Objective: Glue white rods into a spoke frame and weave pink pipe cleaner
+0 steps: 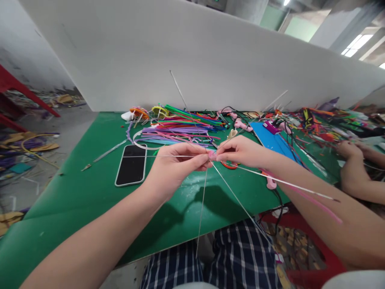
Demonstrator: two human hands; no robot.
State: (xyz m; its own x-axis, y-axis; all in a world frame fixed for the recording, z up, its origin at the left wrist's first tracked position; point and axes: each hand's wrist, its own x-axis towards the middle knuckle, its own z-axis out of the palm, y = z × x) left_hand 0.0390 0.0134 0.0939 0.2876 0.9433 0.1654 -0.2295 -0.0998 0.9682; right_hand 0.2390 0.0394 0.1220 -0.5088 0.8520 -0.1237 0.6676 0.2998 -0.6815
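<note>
My left hand [177,162] and my right hand [240,150] meet above the middle of the table, both closed in a pinch. Between their fingertips is the joint of several thin whitish wires [230,185], which fan out upward, sideways and down toward my lap. The left fingers grip the wires close to where they cross. At the same spot the right fingers pinch a pink pipe cleaner [315,201], whose loose end trails under my right forearm. The joint itself is partly hidden by my fingers.
A phone [130,165] lies left on the green table [90,200]. Behind my hands are bundled coloured pipe cleaners [180,130] and orange-handled scissors [231,165]. A pink glue gun [270,182], cables and a blue board [270,140] are right. Another person's hands [350,150] are far right.
</note>
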